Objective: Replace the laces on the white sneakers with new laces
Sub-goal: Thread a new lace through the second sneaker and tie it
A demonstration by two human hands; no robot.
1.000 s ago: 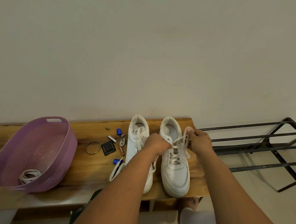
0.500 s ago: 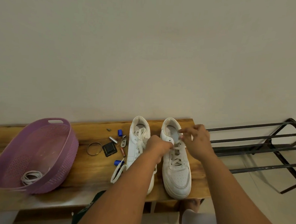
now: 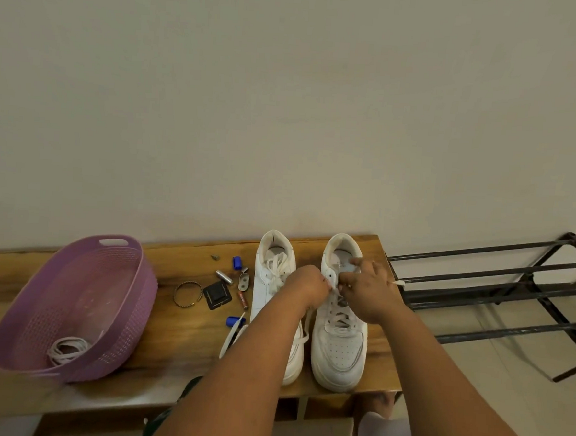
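Observation:
Two white sneakers stand side by side on a wooden bench [image 3: 178, 339], toes toward me. The left sneaker [image 3: 275, 284] has loosely tied laces. Both hands work over the upper eyelets of the right sneaker [image 3: 337, 349]. My left hand [image 3: 309, 285] is curled and pinches the white lace [image 3: 337, 293] at the shoe's left eyelet row. My right hand [image 3: 371, 290] pinches the lace over the tongue; a lace tip [image 3: 399, 283] pokes out past its right side. A coiled white lace [image 3: 66, 351] lies in a purple basket [image 3: 130, 295].
Small items lie left of the sneakers: a metal ring [image 3: 187, 294], a black square piece [image 3: 217, 295], batteries and blue caps [image 3: 237, 262]. A loose white strip [image 3: 230, 339] lies near my left forearm. A black metal rack [image 3: 498, 291] stands right of the bench.
My right hand has come down and left from holding the lace loop raised at the shoe's collar to the tongue area. The lace is now drawn low over the eyelets. My left hand barely moved.

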